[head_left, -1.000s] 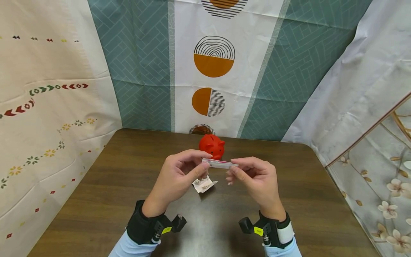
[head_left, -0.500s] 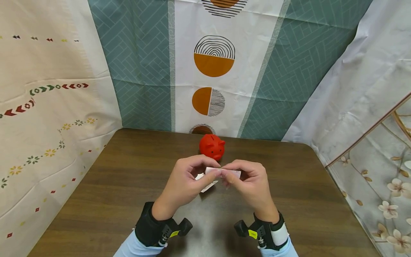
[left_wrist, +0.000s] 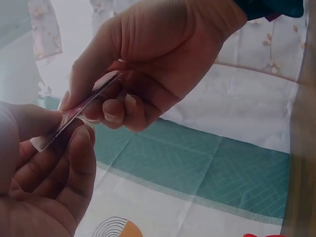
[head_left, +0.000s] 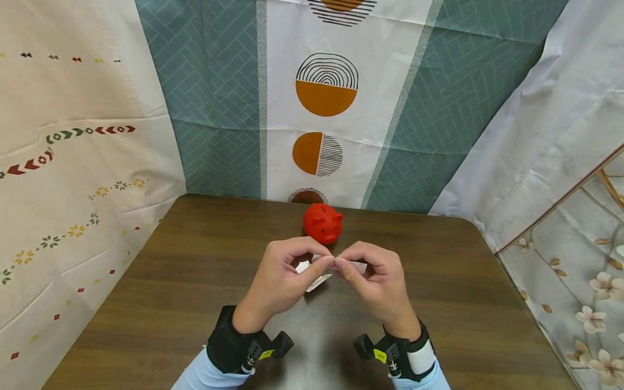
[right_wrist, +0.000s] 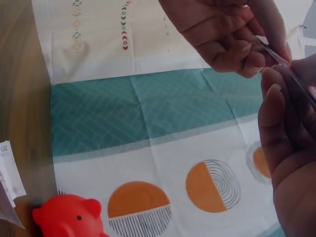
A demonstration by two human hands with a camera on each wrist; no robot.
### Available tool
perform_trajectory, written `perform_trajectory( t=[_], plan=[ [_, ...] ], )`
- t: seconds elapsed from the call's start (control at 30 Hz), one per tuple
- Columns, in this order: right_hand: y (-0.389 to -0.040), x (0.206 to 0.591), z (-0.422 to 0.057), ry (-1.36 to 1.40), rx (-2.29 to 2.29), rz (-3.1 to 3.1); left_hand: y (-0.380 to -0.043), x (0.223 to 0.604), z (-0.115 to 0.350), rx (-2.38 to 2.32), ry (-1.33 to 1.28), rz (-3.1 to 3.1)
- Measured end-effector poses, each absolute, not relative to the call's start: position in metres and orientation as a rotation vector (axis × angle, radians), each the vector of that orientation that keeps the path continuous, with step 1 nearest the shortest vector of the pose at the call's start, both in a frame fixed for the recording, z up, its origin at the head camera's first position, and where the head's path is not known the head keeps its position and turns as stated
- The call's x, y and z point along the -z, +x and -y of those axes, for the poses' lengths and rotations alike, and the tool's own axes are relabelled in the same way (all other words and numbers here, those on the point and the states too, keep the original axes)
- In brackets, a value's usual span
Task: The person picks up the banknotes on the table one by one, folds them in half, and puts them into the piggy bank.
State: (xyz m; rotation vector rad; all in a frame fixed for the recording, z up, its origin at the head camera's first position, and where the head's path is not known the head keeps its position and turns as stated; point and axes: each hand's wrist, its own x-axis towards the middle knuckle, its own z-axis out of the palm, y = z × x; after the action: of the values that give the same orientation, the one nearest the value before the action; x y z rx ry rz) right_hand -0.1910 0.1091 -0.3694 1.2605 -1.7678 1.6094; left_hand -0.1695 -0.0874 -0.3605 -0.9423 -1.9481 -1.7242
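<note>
My left hand [head_left: 280, 279] and right hand [head_left: 380, 281] meet over the middle of the table. Between thumbs and fingers they pinch a narrow folded banknote [head_left: 359, 266], pale with some pink. In the left wrist view the banknote [left_wrist: 84, 109] appears nearly edge-on, as a thin layered strip. Both thumb tips lie side by side at its middle and hide part of it. Behind the left fingers another folded note [head_left: 319, 281] lies partly unfolded on the table, and a printed 20 shows on that note [right_wrist: 9, 170] in the right wrist view.
A red piggy bank [head_left: 322, 223] with a slot on top stands just beyond my hands, facing right. The brown wooden table [head_left: 146, 303] reaches back to a teal and white patterned curtain [head_left: 219, 108]. Printed cloths hang along both sides.
My hands have come together and slightly lower, from the banknote's two ends to its middle. In the last half second they have barely moved. The piggy bank and the other note stay put.
</note>
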Motion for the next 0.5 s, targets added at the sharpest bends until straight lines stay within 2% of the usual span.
perform_trajectory(
  t=[0.5],
  plan=[
    [-0.1923, 0.3705, -0.1135, 1.264, -1.789, 1.658, -0.1699, 0.3603, 0.0882, 1.807, -0.878, 1.901]
  ],
)
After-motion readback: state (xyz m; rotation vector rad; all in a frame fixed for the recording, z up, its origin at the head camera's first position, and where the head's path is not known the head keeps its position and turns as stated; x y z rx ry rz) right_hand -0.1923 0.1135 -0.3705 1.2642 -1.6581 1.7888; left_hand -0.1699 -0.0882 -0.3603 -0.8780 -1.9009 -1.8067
